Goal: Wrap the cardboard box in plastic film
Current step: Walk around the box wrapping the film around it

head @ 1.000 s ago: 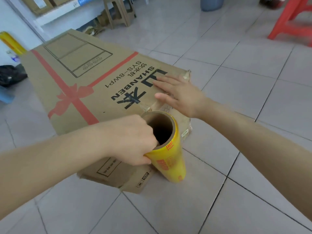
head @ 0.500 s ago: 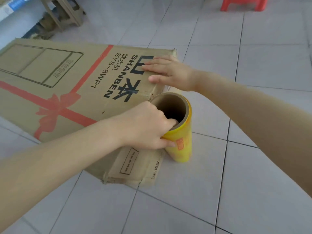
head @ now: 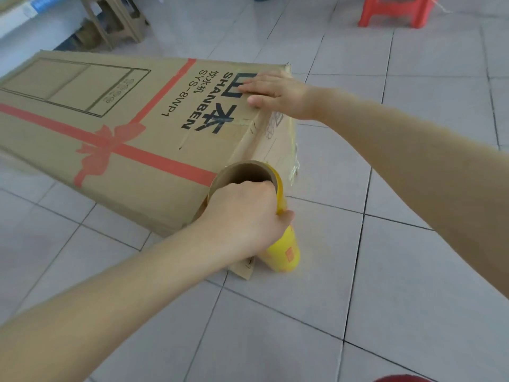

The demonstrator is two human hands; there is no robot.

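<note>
**Anchoring the film at the box corner**

The cardboard box (head: 115, 139) lies flat on the tiled floor (head: 413, 271), filling the left and centre of the frame; my right hand (head: 278, 93) lies spread, palm down, on its upper right corner, pinning what I take to be the film's loose end; my left hand (head: 248, 219) is closed on the film roll (head: 283, 249), fingers hooked inside its core, thumb outside, at the box's near corner, centre frame. I should keep the roll upright and the film taut; pressure must hold or the film slips. Count: one box, one roll, two hands; one red stool (head: 396, 9) upper right, one brown stool (head: 115, 20) upper left.
</note>
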